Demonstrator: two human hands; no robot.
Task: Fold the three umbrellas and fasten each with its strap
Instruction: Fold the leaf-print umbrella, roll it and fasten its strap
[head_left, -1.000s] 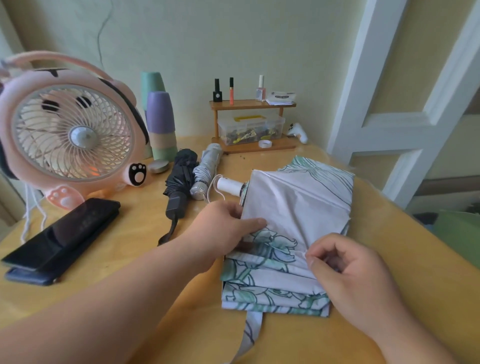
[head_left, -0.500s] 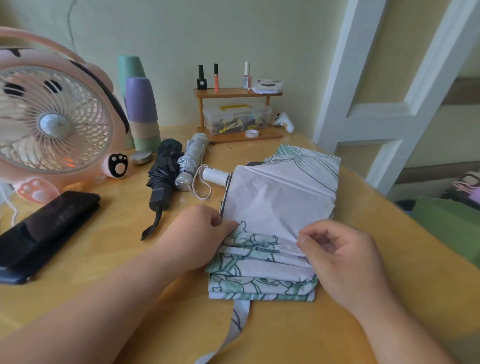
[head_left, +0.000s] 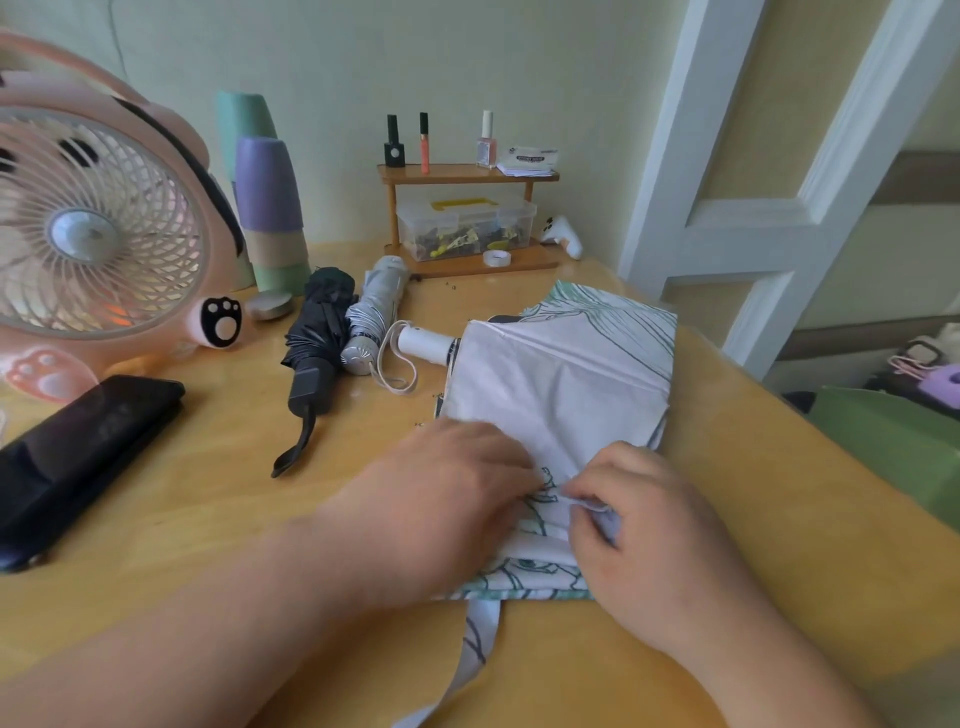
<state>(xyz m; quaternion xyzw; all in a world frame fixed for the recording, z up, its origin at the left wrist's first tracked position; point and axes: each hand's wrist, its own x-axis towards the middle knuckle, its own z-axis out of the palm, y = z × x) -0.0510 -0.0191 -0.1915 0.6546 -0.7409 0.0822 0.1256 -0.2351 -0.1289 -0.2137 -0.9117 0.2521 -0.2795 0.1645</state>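
Hands now sit closer together on the umbrella, half-folded on the table: left hand presses flat, fingers straight; right hand pinches a pleat. Risk: pleats spring open if pressure lifts.

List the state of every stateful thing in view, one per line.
floral umbrella: collapsed, canopy part-folded flat
strap: unfastened, trailing loose
black umbrella: folded, lying down
silver umbrella: folded, beside the black one
left hand: rests on the floral canopy
right hand: pinches a canopy fold
phone: screen dark
clear storage box: lid on
fan: running or not, cannot tell
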